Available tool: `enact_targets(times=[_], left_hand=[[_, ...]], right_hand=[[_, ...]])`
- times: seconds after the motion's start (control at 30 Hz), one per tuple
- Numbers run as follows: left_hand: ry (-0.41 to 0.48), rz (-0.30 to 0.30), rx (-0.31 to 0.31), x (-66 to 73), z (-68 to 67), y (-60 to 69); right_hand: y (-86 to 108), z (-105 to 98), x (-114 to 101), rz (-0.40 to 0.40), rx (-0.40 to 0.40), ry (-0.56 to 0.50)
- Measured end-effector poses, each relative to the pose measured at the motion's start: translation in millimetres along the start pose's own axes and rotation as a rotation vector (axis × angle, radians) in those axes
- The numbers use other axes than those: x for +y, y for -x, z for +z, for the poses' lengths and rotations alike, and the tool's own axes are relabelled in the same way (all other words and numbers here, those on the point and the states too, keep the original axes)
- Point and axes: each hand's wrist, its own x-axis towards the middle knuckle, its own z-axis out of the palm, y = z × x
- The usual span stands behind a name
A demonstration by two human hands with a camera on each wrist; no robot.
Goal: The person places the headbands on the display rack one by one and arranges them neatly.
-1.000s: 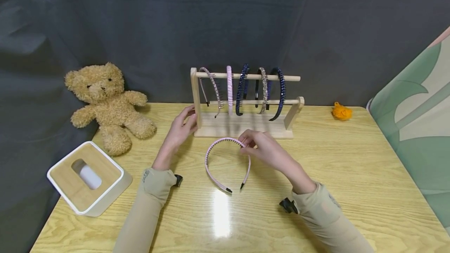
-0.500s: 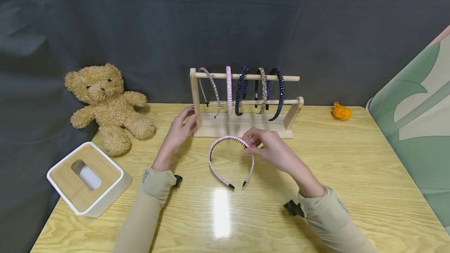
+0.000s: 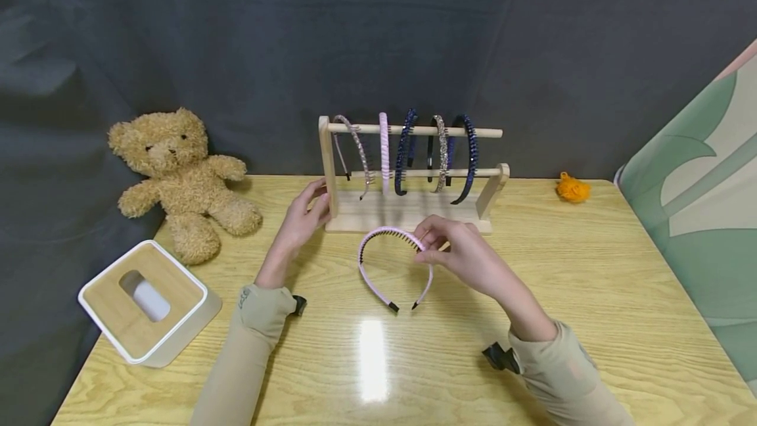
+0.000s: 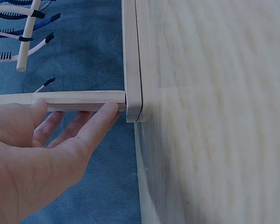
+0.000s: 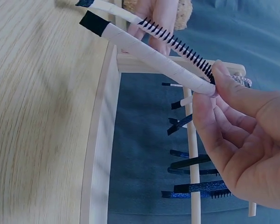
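My right hand pinches a pink headband between thumb and fingers near its upper right. The band's black-tipped ends point down toward the table, and its inner side has dark teeth. In the right wrist view the pale wrapped band runs out from the fingertips. My left hand touches the left upright of a wooden headband rack, its fingers fairly straight. On the rack's upper bar hang several headbands, among them another pink one, a glittery one and a dark blue one.
A teddy bear sits at the back left. In front of it stands a white tissue box with a wooden lid. An orange bundle lies at the back right of the wooden table. A dark curtain hangs behind.
My right hand has shifted slightly to the right with the pink headband, whose ends have risen a little in the view. The left hand stays at the rack's upright.
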Motion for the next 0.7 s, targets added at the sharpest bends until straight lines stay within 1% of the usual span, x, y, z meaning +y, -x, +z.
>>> enact_targets(times=[0.2,0.37,0.7], left_hand=[[-0.007,0.0,-0.011,0.2,-1.1,-0.4],[0.005,0.007,-0.012,-0.4,-1.4,-0.4],[0.009,0.011,-0.011,-1.0,-1.1,-1.0]], right_hand=[[3.4,-2.2,-2.4,-0.013,0.035,-0.025],[8.8,-6.8,-6.5,-0.035,0.091,-0.003],[25.8,-23.5,-19.4,-0.024,0.156,-0.015]])
